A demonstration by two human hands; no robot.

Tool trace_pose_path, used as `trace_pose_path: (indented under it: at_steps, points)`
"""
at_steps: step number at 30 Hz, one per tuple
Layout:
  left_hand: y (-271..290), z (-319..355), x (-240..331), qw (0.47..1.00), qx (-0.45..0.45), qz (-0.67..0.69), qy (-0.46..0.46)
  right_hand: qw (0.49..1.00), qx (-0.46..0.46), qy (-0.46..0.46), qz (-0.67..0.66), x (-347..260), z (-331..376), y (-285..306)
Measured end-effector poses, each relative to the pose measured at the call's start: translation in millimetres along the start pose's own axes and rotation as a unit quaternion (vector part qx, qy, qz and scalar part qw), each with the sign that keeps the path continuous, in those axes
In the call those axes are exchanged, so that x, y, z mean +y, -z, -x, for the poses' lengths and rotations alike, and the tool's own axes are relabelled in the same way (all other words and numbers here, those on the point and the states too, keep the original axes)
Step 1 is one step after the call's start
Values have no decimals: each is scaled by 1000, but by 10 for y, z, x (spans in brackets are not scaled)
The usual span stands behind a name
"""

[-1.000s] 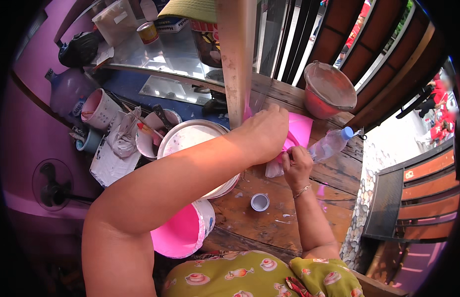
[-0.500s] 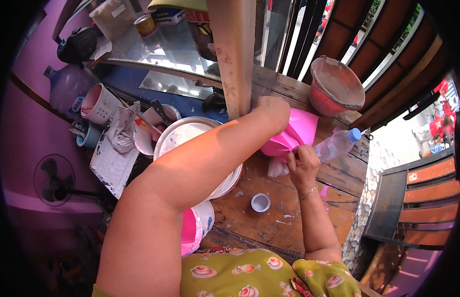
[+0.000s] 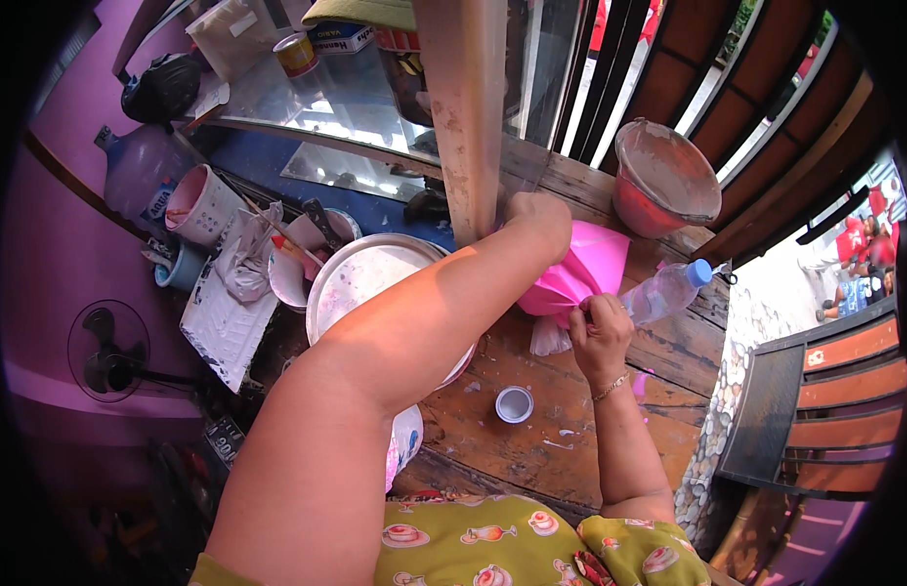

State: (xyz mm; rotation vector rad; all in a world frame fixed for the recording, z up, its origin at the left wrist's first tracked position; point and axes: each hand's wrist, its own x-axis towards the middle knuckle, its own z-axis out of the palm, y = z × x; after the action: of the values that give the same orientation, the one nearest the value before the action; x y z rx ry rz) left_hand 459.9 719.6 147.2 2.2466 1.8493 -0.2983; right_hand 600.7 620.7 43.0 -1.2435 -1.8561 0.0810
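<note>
Now more pink sheet (image 3: 592, 256) shows beside the hands (image 3: 604, 332) than before.

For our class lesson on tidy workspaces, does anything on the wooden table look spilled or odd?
Yes: the wooden table has a pink smear beside the wrist of the right hand, and white streaks to the right of the small cup. They stand out against the brown wood and are possibly paint drips.

- Tabletop (image 3: 468, 420): paint-stained brown planks
- Small cup (image 3: 514, 404): upright on the planks
- White smears (image 3: 558, 444): just right of the cup
- Clear bottle (image 3: 663, 295): beyond the cup, to its right
- Reddish bowl (image 3: 665, 186): farther beyond the cup, also right
</note>
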Motion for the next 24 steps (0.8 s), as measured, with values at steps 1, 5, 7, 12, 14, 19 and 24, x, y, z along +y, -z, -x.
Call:
trace_pose_path:
  at_steps: [1, 5, 7, 12, 14, 19, 24]
  points:
    - [-4, -4, -1, 1000, 0, -1, -1, 1000, 1, -2, -1, -2, 5, 0]
    - [-4, -17, -28, 999, 17, 36, 15, 1000, -6, -12, 1, -24, 14, 13]
    - [33, -16, -20, 999, 20, 43, 10, 1000, 0, -11, 3, -11, 22, 16]
    - [143, -35, -4, 996, -57, 64, 9, 1000, 14, -25, 4, 5, 56, 32]
    - [148, -58, 3, 995, -59, 86, 11, 999, 12, -46, 10, 26, 74, 47]
    - [6, -245, 6, 980, -28, 191, 45, 997, 17, -77, 19, 46, 154, 41]
    - [-92, -379, -18, 947, -78, 308, 37, 988, -2, -156, 6, 80, 328, 47]
